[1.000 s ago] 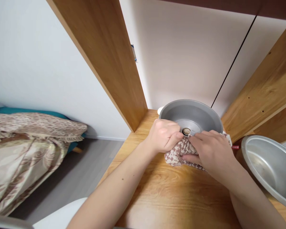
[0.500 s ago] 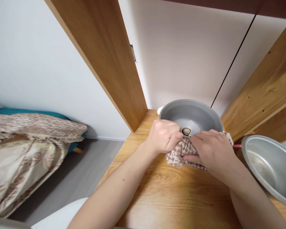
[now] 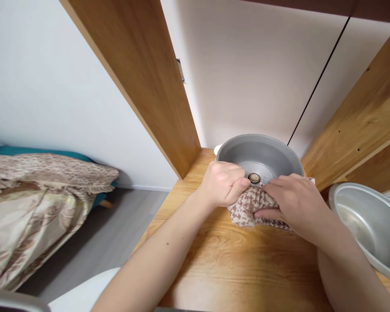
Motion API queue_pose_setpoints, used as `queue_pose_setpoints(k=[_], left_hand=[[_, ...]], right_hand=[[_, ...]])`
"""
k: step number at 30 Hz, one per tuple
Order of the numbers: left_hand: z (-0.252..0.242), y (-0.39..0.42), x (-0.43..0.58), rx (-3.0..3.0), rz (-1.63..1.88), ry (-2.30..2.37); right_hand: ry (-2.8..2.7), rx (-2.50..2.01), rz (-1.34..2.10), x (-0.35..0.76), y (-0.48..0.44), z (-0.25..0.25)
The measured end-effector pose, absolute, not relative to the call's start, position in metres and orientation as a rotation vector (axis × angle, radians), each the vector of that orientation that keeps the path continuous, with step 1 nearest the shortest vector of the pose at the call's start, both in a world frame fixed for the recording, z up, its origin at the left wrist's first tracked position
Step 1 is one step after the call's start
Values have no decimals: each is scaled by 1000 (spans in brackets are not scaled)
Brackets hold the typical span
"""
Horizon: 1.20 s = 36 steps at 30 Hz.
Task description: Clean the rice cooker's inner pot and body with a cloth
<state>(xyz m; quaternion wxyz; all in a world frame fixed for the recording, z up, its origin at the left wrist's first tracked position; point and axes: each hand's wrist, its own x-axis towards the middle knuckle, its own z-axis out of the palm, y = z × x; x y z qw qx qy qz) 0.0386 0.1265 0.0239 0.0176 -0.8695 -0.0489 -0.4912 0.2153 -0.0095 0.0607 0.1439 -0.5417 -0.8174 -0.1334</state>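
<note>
A round grey pot-like body (image 3: 263, 149) with a small metal disc (image 3: 254, 178) at the centre of its floor stands on the wooden surface. My left hand (image 3: 225, 184) is closed over its near left rim. My right hand (image 3: 289, 199) grips a brown-and-white patterned cloth (image 3: 247, 208) that is draped over the near rim, thumb outside and fingers over the edge. Part of the cloth hangs down the outside between both hands. My fingers hide the near rim.
An oval silver metal pot (image 3: 373, 225) lies at the right edge. Wooden posts (image 3: 143, 82) rise left and right of the wooden surface (image 3: 247, 268). A patterned cover (image 3: 35, 216) drapes over teal furniture at left, and a white curved object (image 3: 84, 290) is at bottom left.
My right hand has shifted slightly right along the rim, drawing the cloth with it. My left hand stays at nearly the same place on the rim.
</note>
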Motion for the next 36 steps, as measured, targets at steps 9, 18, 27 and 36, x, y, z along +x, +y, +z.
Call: queue_pose_setpoints(k=[9,18,27,36], left_hand=[[26,128,36,-2718,-1524,-112],[25,125,38,-2711,-1511,-154],[26,127,36,-2734,-1470,-143],[25,126,38,-2705,-1500,-150]], right_hand=[[-2326,-1537,-438,205,-8,54],[-2350,-1566,-351,214,-11,62],[-2287,-1551,-483,203,-8,51],[-2343,-1580,-427,213,-11,59]])
